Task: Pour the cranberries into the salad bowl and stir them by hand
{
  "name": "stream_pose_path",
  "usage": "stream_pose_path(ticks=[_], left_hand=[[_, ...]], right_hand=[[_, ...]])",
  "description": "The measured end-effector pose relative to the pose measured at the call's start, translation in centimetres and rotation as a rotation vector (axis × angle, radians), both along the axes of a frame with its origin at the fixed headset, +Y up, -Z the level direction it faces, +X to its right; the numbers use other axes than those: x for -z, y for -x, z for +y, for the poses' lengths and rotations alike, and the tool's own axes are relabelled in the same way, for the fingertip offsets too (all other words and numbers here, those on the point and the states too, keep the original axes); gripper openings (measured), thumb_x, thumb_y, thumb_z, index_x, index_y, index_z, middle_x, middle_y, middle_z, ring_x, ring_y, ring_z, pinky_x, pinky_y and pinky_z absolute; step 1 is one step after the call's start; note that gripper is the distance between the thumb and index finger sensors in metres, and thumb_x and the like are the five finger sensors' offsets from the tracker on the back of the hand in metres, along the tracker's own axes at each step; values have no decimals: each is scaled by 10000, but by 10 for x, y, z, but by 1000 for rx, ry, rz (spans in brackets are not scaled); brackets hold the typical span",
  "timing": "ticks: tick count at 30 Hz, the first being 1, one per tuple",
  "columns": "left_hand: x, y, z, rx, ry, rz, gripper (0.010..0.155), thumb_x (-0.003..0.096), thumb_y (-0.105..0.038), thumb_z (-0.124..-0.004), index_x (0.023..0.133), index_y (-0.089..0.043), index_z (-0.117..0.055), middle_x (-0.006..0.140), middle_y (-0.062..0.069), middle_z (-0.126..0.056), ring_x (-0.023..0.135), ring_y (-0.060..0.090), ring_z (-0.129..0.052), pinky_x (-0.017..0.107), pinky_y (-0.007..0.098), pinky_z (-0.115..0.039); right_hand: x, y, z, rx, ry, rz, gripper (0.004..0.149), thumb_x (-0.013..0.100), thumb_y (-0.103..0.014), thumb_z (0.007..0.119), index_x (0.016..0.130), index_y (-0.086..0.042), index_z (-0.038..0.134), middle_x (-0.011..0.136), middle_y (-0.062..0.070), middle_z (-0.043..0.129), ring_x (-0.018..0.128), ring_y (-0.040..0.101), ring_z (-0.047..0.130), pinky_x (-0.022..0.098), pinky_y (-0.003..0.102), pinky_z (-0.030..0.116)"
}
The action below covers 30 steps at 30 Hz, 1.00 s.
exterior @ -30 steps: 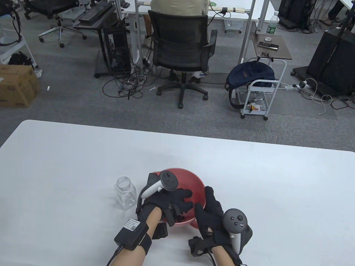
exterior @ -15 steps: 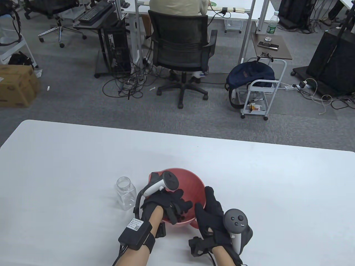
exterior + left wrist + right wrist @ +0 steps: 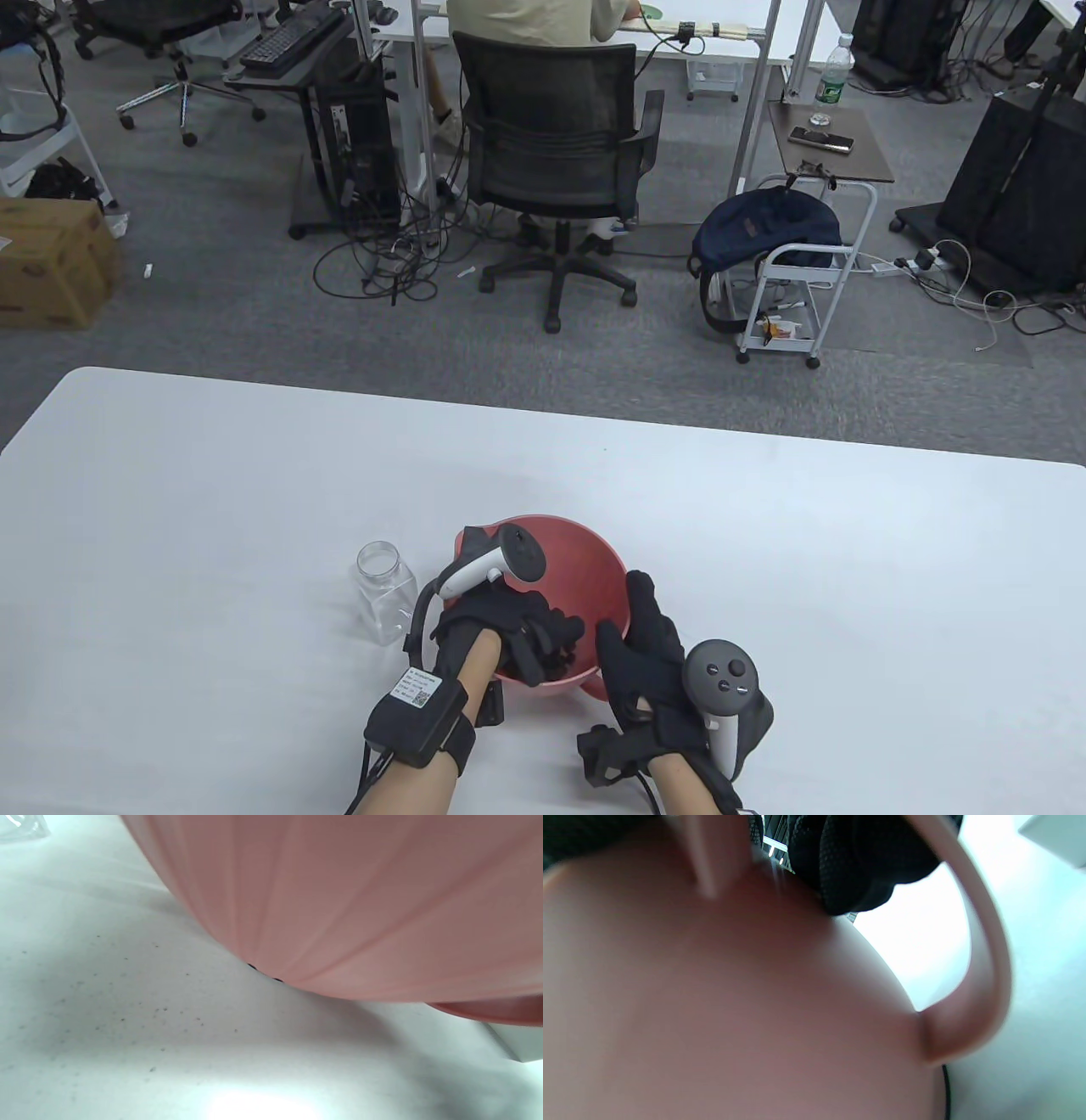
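Note:
The red salad bowl [image 3: 585, 564] stands near the table's front edge. My left hand [image 3: 543, 638] reaches into it from the left, fingers curled down toward the bottom. They cover most of the cranberries; a few dark bits [image 3: 562, 671] show beneath them. My right hand [image 3: 640, 632] grips the bowl's right rim, thumb inside and fingers along the outside. The left wrist view shows the bowl's outer wall [image 3: 360, 899] from below. The right wrist view shows the bowl [image 3: 712, 1005], its loop handle [image 3: 986, 976] and my gloved fingers [image 3: 857, 866] at the rim.
An empty clear jar [image 3: 386, 594] without a lid stands upright just left of the bowl, close to my left wrist. The white table [image 3: 254, 492] stretches wide on all sides. Beyond its far edge are an office chair [image 3: 551, 144] and a seated person.
My left hand's fingers, spread over the bowl a second ago, have curled and dipped deeper into it. The right hand, bowl and jar have stayed put.

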<state>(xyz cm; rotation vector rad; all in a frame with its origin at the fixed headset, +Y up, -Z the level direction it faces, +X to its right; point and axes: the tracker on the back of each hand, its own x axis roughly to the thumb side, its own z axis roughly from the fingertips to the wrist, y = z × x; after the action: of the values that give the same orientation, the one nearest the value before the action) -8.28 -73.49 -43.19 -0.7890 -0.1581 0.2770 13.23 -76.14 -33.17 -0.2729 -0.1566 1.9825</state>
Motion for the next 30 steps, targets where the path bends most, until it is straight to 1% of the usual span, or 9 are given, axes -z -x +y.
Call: stream_pose_path(ticks=[6,11,13,18,22,26,30], left_hand=[[0,-1,0,35,3,-4,860,547,-851,-637,1152,-253,-512,1053,37,-912,847,161,-1040,589,194,-951],[0,-2,0,44,-5,-15,789,512,-868,-646,1108,-353,-611,1022,-57,-972,828,108,-1067,557,168,-961],[0,-2,-1,49,-12,-23,763,488,-878,-658,1086,-405,-656,1006,-120,-1004,835,88,-1069,558,168,-962],[0,-4,-1,55,-33,-37,720,415,-895,-717,1029,-522,-751,970,-244,-1070,872,47,-1073,601,207,-955],[0,-4,-1,55,-34,-38,716,385,-894,-751,1020,-564,-766,975,-284,-1081,883,47,-1073,624,227,-948],[0,-5,-1,39,-41,-49,696,361,-888,-768,1009,-634,-764,1000,-366,-1072,929,21,-1057,693,300,-912],[0,-6,0,28,-46,-57,686,337,-888,-781,995,-698,-752,1031,-439,-1037,976,-7,-1028,739,329,-879]], right_hand=[[0,0,0,1,-1,-4,674,464,-663,793,1037,-439,518,890,68,777,604,221,894,414,287,831],[0,0,-1,4,0,-6,671,463,-668,789,1035,-445,519,892,65,776,604,219,893,414,285,831],[-1,0,-1,2,-3,-6,672,463,-669,789,1035,-443,518,892,65,776,604,218,893,413,284,831],[-1,1,-1,0,-6,-5,675,462,-674,786,1037,-445,513,891,62,775,603,215,892,413,281,830],[-1,1,-2,4,-4,-6,677,462,-676,784,1037,-445,512,893,60,774,603,213,892,411,279,830],[-1,1,-2,11,-4,-6,674,462,-678,782,1035,-447,513,892,59,773,603,212,891,411,278,829],[-1,1,-2,16,-3,-8,675,460,-683,780,1035,-450,513,892,57,773,601,208,892,410,276,828]])
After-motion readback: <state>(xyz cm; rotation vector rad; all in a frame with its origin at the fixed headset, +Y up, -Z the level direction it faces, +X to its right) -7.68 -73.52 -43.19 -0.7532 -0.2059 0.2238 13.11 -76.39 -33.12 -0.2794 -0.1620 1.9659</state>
